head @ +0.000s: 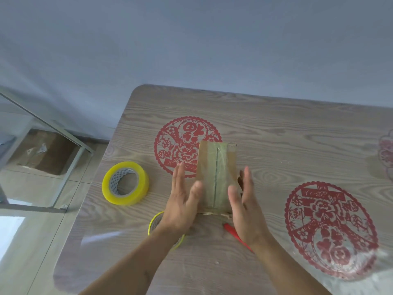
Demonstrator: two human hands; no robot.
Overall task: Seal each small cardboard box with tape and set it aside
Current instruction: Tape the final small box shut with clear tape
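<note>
With tape already laid along its top seam, the small cardboard box (217, 177) sits near the middle of the wood-grain table (276, 133), and I have my two hands flanking it. My left hand (182, 201) lies along the box's left side with fingers straight and together, thumb reaching toward the taped top; my right hand (244, 207) mirrors it on the right side, fingers also straight, nothing pinched in either. Whether the palms actually touch the cardboard I cannot tell, since both hands are a little blurred.

I judge this to be the close of the sealing step: the strip runs the length of the flaps and overhangs the far edge, so what is left is to press those loose ends down against the box walls, then lift the box between my palms and set it aside.

A full roll of yellow tape (125, 183) lies flat to the left of the box, well apart from it. A second yellow roll (156, 220) shows partly under my left wrist, and a red tool (234, 233), mostly hidden, pokes out beneath my right hand. Red paper-cut decorations (329, 228) lie under the clear table cover. Beyond the table stands a plain pale wall (191, 39); at left, a metal-framed glass panel (49, 124) and a tiled floor with a brown carton (44, 154).
</note>
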